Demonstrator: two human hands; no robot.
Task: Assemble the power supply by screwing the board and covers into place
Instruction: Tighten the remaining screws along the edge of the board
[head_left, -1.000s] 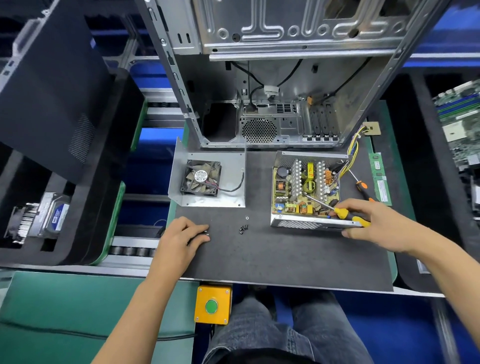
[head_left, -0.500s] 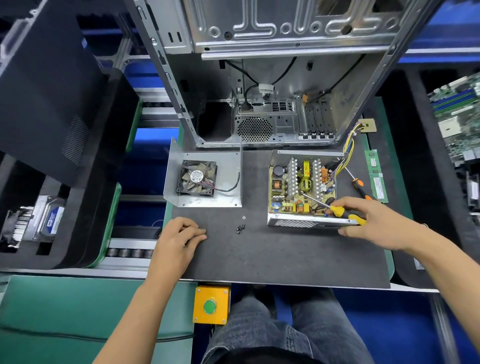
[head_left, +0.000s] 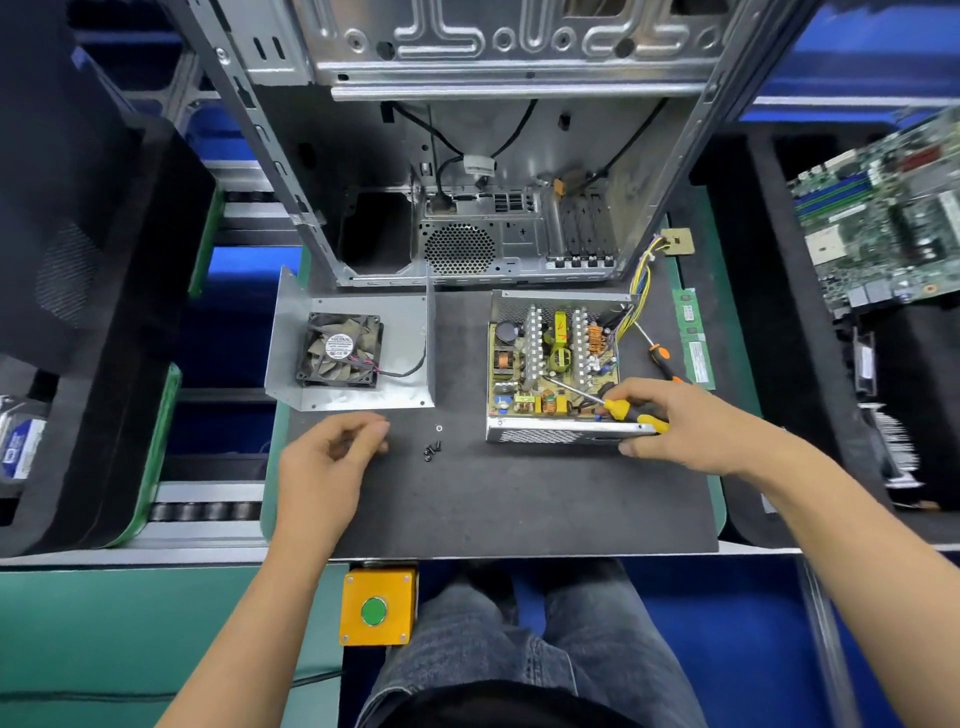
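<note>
Right hand (head_left: 691, 423) grips a yellow-black screwdriver (head_left: 615, 408), shaft angled up-left over the board (head_left: 553, 369), tip among the components near the middle of the board. Lower fingers of that hand touch the near wall of the open power supply case (head_left: 566, 431), which sits right of centre on the dark tabletop (head_left: 519, 499) with the board inside it. Left hand (head_left: 324, 457) rests on the tabletop left of centre, fingers curled loosely inward; cannot tell if it pinches anything. Small cluster of black screws (head_left: 432, 451) just right of the left hand, one washer (head_left: 439, 428) just beyond them. Metal cover with fan (head_left: 353, 353) lies far-left of the screws, fan facing up. Second orange-black screwdriver (head_left: 661, 358) lies right of the case, next to a green RAM stick (head_left: 693, 338). Yellow wire bundle (head_left: 641, 283) runs from the case's far-right corner. Open PC chassis (head_left: 493, 182) stands behind.
</note>
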